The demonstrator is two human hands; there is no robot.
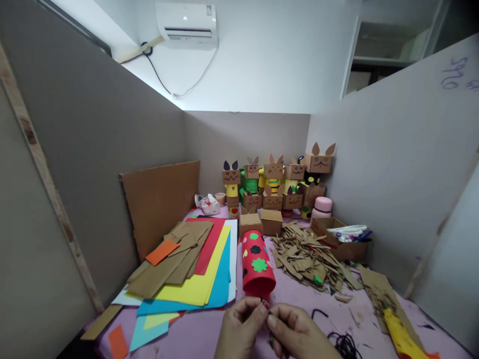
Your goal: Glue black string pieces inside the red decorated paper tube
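Both hands meet at the front middle, thumbs and forefingers pinched together. My left hand (pixel 244 326) grips something small and dark at its fingertips, too small to name. Beside it on the right, my right hand (pixel 294 329) is also closed in a pinch, and what it holds is hidden. Just beyond the fingers lies a red paper tube (pixel 258 264) with green and black flower shapes, its open end facing me. A coil of black cord (pixel 345 345) rests to the right of my right hand, with a short bent black piece (pixel 320 313) near it.
Coloured sheets (pixel 219 269) and cardboard pieces (pixel 179 257) lie left. Cardboard scraps (pixel 307 254) are piled right, before a box (pixel 350 249) of pens. Several cardboard animal figures (pixel 273 172) and a pink bottle (pixel 322 207) stand behind. A stained yellow piece (pixel 402 336) lies front right.
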